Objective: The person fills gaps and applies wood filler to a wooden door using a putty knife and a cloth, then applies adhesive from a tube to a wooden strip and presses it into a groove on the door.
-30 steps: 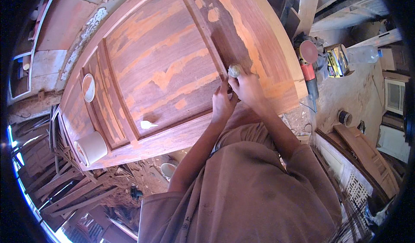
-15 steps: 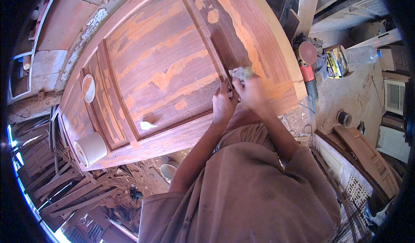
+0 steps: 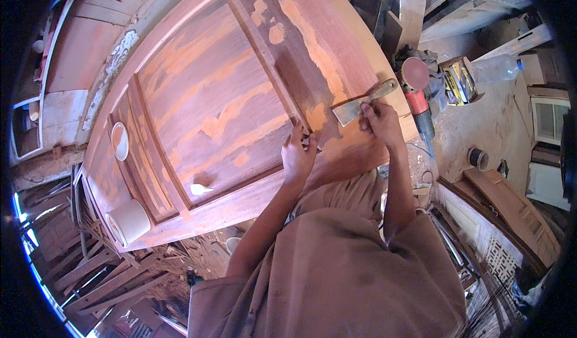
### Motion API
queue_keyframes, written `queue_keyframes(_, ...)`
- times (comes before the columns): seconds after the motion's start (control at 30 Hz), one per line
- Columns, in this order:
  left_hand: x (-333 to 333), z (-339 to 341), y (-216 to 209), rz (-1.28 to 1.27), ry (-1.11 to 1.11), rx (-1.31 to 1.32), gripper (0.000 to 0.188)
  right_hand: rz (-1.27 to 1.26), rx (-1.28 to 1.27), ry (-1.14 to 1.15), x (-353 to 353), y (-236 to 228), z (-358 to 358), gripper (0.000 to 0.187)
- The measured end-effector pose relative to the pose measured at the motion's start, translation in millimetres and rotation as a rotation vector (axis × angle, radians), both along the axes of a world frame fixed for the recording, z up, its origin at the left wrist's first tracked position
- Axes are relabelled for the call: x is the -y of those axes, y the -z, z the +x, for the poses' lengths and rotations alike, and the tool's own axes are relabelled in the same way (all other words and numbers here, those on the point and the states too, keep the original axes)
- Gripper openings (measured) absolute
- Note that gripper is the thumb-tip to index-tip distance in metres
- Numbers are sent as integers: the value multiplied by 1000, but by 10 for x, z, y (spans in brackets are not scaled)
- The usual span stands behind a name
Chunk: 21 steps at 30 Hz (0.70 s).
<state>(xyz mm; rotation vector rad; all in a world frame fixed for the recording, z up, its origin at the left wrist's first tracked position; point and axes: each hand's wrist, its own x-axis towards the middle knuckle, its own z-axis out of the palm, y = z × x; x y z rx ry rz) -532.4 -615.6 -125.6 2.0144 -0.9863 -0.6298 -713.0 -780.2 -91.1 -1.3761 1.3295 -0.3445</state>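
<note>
A panelled wooden door (image 3: pixel 216 91) lies spread before the person, its reddish-brown grain broken by ragged, matte orange patches (image 3: pixel 219 121) with edges like torn paper; narrow raised moulding (image 3: pixel 258 55) frames the flat panels. The hands are apart. The right hand (image 3: pixel 382 123), over the door's near right part, is clamped on a putty knife (image 3: pixel 350 111), thumb and fingers pinching it beside the blade; the blade is broad, flat, straight-edged metal, smeared dull, and the worn handle is rounded with a hole at its end. Whether the blade touches the wood cannot be told. The left hand (image 3: pixel 298 156) has its fingers bent at the moulding near the panel's corner; whether it grips something small there is unclear. On the door's left part sits a shallow round white dish (image 3: pixel 119 141) with an orange-brown smear inside, and near the corner a smooth cylindrical white tub (image 3: pixel 129 222), its contents hidden. A small white nozzle-tipped container (image 3: pixel 201 189) rests on the large panel. Beyond the right edge are a red-bodied sander (image 3: pixel 416 100) with a round, dusty-pink disc, an open cardboard box (image 3: pixel 458 82) holding yellow-and-black packets, and a clear, ribbed plastic bottle (image 3: pixel 496 70) with a blue cap. Rough splintered offcuts (image 3: pixel 114 278) heap up at the lower left.
</note>
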Motion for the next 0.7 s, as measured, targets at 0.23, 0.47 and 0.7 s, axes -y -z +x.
queue_keyframes(0.23, 4, -5, -44, 8, 36, -3, 50, -546, -302, -339, -239, -117, 705, 41)
queue_keyframes(0.47, -19, 34, -34, 19, 97, 67, 47, -593, -398, -708, -42, -141, 1731, 50)
queue_keyframes(0.7, -12, 14, -13, 9, 52, -4, 45, -589, -464, -830, 197, -46, 1883, 37)
